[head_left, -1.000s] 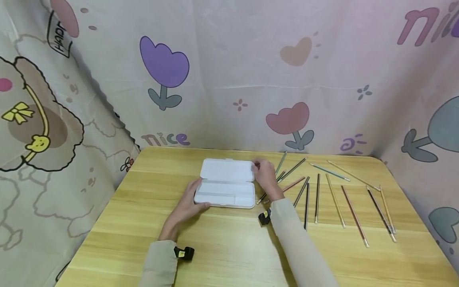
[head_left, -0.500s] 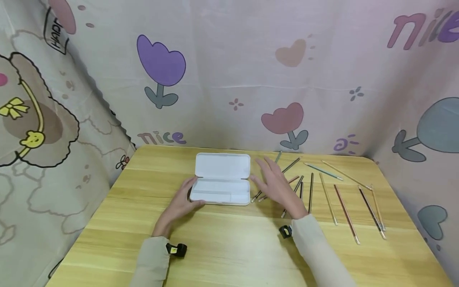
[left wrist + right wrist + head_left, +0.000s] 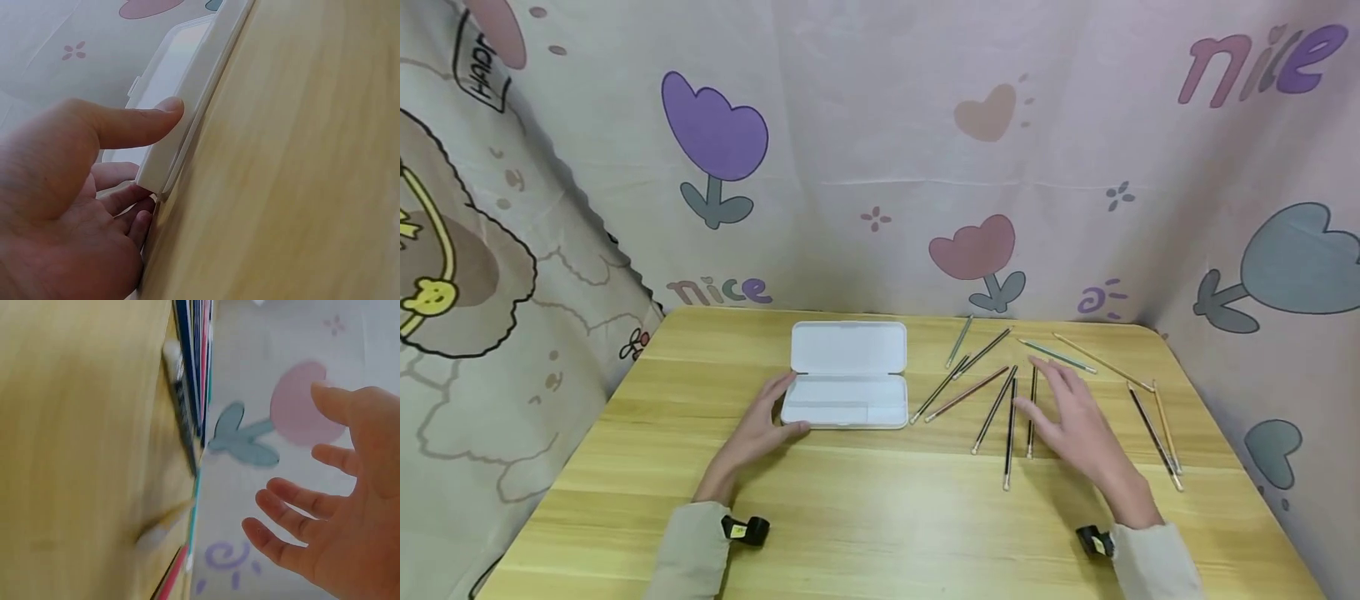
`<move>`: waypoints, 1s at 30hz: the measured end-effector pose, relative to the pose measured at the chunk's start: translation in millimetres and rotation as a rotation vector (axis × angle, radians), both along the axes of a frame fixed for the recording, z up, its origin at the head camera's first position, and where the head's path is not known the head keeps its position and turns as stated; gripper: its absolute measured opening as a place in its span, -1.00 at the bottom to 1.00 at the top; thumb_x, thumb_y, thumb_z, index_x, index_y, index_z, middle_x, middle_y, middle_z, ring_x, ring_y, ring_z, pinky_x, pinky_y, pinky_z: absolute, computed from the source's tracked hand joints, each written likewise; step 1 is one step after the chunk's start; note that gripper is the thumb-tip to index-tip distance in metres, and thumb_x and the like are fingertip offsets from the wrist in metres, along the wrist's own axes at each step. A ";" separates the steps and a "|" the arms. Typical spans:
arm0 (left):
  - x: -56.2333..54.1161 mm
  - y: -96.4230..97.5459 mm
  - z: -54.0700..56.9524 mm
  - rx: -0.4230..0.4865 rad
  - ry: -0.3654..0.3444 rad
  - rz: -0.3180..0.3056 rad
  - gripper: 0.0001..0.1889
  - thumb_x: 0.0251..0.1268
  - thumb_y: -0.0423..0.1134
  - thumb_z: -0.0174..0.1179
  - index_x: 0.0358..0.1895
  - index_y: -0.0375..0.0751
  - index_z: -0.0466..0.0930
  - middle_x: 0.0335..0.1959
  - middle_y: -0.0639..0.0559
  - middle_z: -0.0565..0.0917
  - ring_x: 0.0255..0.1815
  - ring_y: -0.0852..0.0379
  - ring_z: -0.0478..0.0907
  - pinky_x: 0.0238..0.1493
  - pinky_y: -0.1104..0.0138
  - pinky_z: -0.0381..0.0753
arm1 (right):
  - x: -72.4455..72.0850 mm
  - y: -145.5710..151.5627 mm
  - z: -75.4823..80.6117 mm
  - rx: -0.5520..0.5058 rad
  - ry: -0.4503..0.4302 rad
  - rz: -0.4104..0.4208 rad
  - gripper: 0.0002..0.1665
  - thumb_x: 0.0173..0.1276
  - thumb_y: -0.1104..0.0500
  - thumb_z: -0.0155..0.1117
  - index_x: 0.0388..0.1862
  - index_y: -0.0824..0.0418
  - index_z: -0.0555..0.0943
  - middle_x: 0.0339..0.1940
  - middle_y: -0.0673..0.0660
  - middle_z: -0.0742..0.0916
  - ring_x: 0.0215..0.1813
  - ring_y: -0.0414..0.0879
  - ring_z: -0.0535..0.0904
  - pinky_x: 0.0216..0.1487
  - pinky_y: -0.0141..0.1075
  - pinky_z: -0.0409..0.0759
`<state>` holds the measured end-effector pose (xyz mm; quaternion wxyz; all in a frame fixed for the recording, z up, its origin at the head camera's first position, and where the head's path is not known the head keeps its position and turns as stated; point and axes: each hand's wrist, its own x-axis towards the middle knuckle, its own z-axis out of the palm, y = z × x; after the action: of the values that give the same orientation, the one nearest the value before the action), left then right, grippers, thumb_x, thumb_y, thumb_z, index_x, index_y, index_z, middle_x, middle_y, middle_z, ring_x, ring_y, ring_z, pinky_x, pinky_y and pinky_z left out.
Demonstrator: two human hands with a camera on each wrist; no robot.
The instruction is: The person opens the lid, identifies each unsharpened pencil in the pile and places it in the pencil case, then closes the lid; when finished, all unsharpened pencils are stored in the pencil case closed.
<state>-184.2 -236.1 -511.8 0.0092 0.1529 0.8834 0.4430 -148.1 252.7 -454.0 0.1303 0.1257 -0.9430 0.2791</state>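
Observation:
A white pencil case (image 3: pixel 848 348) lies with its lid folded back on the wooden table, its compartments bare. My left hand (image 3: pixel 758 429) grips the left end of the case. In the left wrist view, the thumb (image 3: pixel 140 125) presses on the front wall while the other fingers curl round the end. My right hand (image 3: pixel 1078 433) hovers over the scattered pencils, fingers spread and holding nothing. Below it, a dark pencil (image 3: pixel 1032 408) is partly covered by the thumb. The right wrist view has the fingers (image 3: pixel 294 515) apart from the pencils.
Several pencils lie between the case and my right hand, among them a red pencil (image 3: pixel 966 393). A teal pencil (image 3: pixel 1057 356) and a yellow pencil (image 3: pixel 1103 362) lie further back. At the right, a black pencil (image 3: pixel 1152 433) lies near an orange one. A printed curtain (image 3: pixel 850 167) hangs behind the table.
My right hand has let go of the case's lid and moved right, over the pencils. My left hand keeps its grip on the case. The head view has shifted slightly right.

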 end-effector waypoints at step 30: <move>-5.1 -5.0 -3.2 -0.007 0.017 0.006 -0.01 0.13 -0.13 0.56 0.57 -0.35 0.20 0.56 -0.37 0.19 0.53 -0.45 0.10 0.48 -0.33 0.13 | 2.7 86.4 -22.8 -0.107 -0.300 -0.189 -0.51 0.32 0.35 0.37 0.19 0.55 0.56 -0.37 0.16 0.76 -0.43 -0.10 0.66 -0.55 -0.34 0.65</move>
<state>-189.3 -241.0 -515.0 0.0007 0.1539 0.8854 0.4386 -145.5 339.1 -476.8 0.0202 -0.0137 -0.9433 0.3312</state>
